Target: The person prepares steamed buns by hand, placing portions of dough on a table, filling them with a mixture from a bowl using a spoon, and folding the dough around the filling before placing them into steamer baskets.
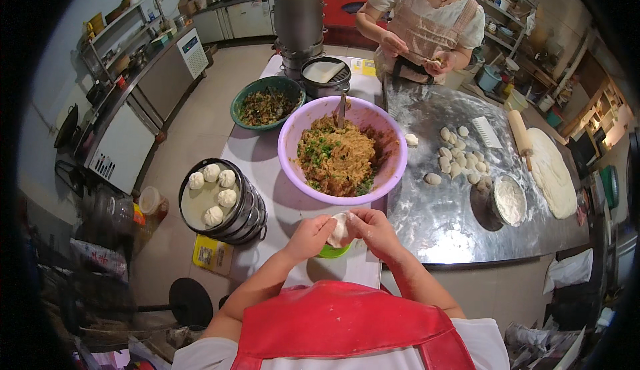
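Observation:
Between my left hand (314,235) and my right hand (372,230) is a flat round dough wrapper (341,231). Both hands pinch its edges, fingers partly hidden behind it. A small bright green bowl (334,252) shows just beneath the dough. Straight ahead stands a large lilac basin (287,174) of minced filling (345,152) with chopped green onion on top. The handle of a utensil (342,110) sticks up from it. On my left, several pleated buns (214,215) sit spaced apart in the top tier of a stacked steamer (252,215).
A green bowl of darker filling (267,107) and more steamers (326,77) stand at the back. Right, a floured metal table (425,230) holds dough pieces (457,155), a scraper (486,132), a rolling pin (520,132), a dough slab (552,180) and a flour bowl (509,200). A co-worker (425,25) handles dough behind it.

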{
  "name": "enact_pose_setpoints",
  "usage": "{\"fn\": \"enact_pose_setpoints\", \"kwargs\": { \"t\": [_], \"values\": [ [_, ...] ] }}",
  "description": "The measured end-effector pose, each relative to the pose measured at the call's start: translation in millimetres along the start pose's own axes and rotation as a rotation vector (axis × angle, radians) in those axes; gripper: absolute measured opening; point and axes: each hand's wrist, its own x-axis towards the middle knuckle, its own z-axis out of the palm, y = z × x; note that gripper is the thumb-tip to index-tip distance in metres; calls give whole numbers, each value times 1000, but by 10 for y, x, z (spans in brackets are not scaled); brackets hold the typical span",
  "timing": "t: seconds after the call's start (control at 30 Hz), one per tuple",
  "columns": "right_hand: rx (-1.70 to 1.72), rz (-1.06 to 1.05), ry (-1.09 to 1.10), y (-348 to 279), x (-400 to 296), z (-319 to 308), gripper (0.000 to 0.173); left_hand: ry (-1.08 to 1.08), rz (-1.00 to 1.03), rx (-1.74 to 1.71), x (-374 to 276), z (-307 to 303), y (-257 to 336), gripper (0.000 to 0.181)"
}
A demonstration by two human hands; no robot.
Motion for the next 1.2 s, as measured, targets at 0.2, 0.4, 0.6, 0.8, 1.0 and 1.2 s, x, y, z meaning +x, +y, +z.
{"fn": "enact_pose_setpoints", "kwargs": {
  "t": [0.2,0.4,0.6,0.8,1.0,1.2],
  "values": [
    [21,-19,29,110,76,-13,15,70,26,-132,31,32,55,28],
    [-177,-60,22,148,163,-32,14,27,4,51,42,-67,81,26],
    [-144,-26,3,138,191,-25,13,7,-37,7,64,-113,-73,29],
    [-177,46,-74,114,316,-42,14,-202,-300,-752,85,-76,48,35],
    [-1252,-454,384,114,906,-387,20,-253,-361,-823,143,-212,80,32],
    [-1710,-127,188,258,1255,-626,10,-74,-309,-815,125,-309,102,24]
  ]
}}
